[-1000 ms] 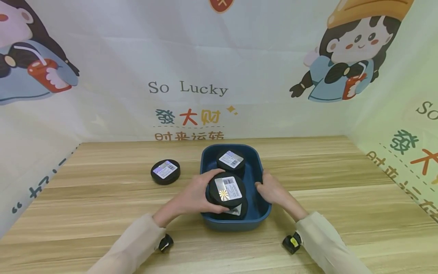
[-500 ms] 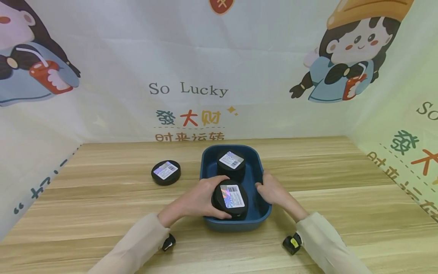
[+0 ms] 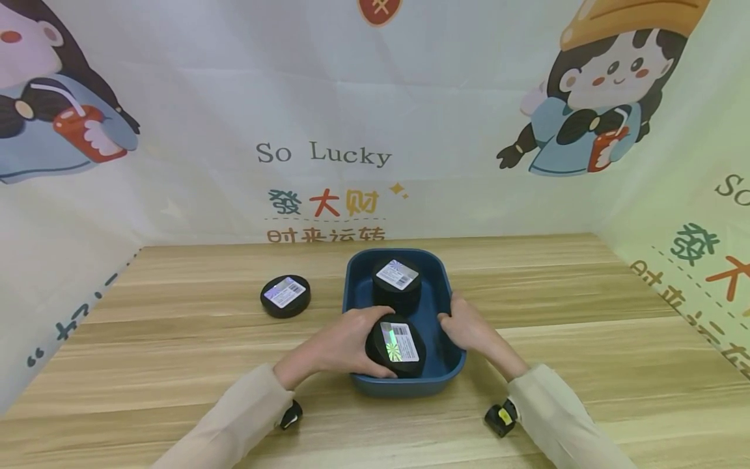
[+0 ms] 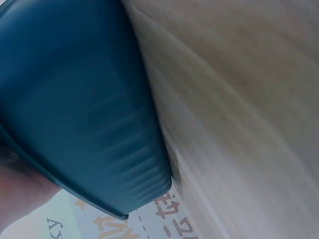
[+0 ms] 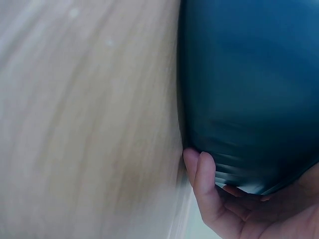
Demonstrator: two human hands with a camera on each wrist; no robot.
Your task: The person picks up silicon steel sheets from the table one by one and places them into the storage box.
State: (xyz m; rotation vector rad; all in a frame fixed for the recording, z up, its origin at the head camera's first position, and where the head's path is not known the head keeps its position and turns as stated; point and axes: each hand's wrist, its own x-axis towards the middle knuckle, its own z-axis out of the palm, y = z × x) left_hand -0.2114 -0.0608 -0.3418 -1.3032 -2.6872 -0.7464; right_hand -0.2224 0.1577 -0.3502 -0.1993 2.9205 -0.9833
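A blue bin (image 3: 436, 355) stands on the table with black round discs in it, each topped by a shiny label. My left hand (image 3: 351, 342) reaches over the left rim and grips the front disc (image 3: 400, 345), thumb at its near side and fingers at its far side. Behind it, a disc (image 3: 397, 275) sits high at the far end of the bin. On the right, my right hand (image 3: 469, 326) holds the bin's wall, thumb inside and fingers (image 5: 204, 181) against the outside near the base. The left wrist view shows mostly the bin's ribbed outer wall (image 4: 114, 129).
Another black disc (image 3: 285, 296) lies on the wood-grain table (image 3: 187, 326), left of the bin. A white printed cloth (image 3: 469, 182) rises behind the table and along both sides.
My left hand has brought its disc toward me and lower, over the disc at the bin's near end, which it now covers from view. The right hand keeps its hold on the bin.
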